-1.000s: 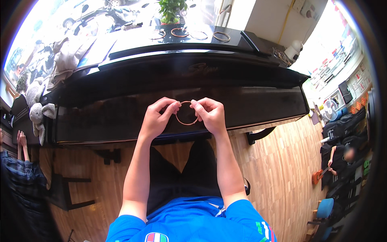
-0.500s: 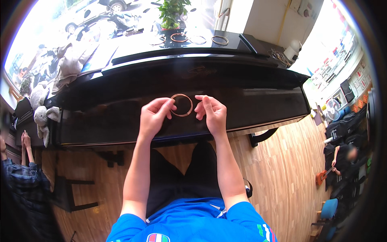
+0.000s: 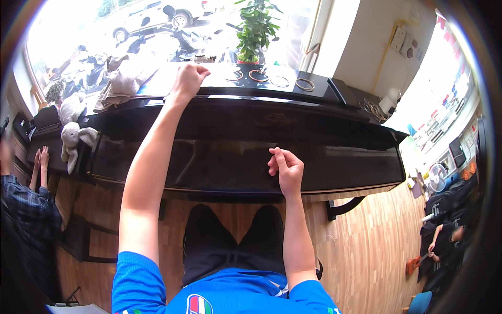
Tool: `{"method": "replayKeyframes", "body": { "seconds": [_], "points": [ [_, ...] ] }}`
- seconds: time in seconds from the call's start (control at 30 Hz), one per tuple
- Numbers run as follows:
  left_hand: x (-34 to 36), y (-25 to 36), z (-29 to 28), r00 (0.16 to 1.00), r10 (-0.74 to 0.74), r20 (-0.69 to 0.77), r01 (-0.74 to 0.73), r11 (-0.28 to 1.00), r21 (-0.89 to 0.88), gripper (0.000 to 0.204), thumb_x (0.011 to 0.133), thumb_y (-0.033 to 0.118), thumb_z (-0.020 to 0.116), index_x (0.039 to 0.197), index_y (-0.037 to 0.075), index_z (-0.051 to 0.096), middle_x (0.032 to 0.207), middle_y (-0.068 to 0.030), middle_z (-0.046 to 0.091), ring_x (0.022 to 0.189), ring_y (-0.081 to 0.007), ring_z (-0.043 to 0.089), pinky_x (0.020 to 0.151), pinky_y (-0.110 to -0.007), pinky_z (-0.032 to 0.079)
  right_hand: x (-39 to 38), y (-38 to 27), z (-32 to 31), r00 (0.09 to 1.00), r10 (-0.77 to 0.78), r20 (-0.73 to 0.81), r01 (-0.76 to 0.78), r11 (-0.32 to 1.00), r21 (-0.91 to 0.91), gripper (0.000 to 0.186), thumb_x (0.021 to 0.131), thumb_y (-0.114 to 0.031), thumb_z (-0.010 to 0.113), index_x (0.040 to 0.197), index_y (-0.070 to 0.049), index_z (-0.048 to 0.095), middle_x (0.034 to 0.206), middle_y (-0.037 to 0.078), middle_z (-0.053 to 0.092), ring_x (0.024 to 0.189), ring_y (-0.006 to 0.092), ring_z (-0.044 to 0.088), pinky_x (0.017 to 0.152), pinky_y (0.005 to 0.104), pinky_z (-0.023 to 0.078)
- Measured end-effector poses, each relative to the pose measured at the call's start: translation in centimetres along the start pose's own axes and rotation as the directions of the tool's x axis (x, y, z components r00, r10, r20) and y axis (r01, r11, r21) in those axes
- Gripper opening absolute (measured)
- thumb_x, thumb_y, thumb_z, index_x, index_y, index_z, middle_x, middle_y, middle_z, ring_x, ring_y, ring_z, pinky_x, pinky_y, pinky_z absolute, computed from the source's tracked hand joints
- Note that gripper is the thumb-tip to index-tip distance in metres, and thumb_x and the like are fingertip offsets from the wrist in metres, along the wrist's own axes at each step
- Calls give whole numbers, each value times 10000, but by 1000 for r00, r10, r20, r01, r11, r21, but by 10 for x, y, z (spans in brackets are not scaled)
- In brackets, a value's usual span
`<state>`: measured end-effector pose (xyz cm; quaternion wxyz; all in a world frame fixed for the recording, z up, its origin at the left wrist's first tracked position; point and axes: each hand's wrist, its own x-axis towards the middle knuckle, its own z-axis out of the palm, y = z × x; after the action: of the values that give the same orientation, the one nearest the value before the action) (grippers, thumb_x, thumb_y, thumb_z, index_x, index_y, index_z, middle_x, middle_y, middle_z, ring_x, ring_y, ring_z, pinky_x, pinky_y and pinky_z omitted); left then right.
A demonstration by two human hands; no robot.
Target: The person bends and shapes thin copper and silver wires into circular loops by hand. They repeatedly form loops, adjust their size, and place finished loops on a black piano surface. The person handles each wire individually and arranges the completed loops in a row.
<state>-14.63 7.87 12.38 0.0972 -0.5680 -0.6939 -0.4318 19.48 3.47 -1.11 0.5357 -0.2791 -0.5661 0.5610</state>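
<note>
Black piano (image 3: pixel 235 152) by window | left hand (image 3: pixel 188 78) clenched on lid top, left of bangles (image 3: pixel 259 76), contents hidden | right hand (image 3: pixel 285 167) loosely curled, empty, before fallboard

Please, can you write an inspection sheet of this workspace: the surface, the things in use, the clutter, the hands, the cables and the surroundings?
Surface: top of a black piano, glossy, lid shut.
Things in use: four rings in a row on the top, by a potted plant.
Clutter: beige cloth on the top at left; soft toy rabbit at the left end.
Hands: left hand stretched up to the top, fingers curled, grip hidden; right hand before the lid, fingers loosely bent, holding nothing seen.
Cables: a coiled bundle at the right end.
Surroundings: wooden floor; window with cars outside; other people at both sides.
</note>
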Motion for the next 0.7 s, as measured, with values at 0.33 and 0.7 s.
{"method": "replayKeyframes", "body": {
  "seconds": [0.33, 0.7],
  "points": [
    [-10, 3, -15, 979, 201, 30, -203, 967, 156, 361, 850, 251, 771, 1131, 27, 733, 1141, -167, 713, 786, -242, 714, 809, -376, 550, -1, 0, 3, 1000, -3, 18, 3, 1000, 7, 267, 993, -242, 649, 987, 12, 729, 694, 25, 649, 548, 68, 571, 511, 206, 457],
    [-175, 75, 80, 917, 262, 300, -231, 963, -136, 382, 914, 328, 642, 624, 85, 691, 591, -121, 642, 578, -340, 645, 537, -432, 505, -3, 0, 2, 1000, -1, -1, 1, 989, -145, 258, 996, -223, 641, 976, 21, 721, 705, 27, 644, 558, 59, 566, 526, 195, 450]
  ]
}}
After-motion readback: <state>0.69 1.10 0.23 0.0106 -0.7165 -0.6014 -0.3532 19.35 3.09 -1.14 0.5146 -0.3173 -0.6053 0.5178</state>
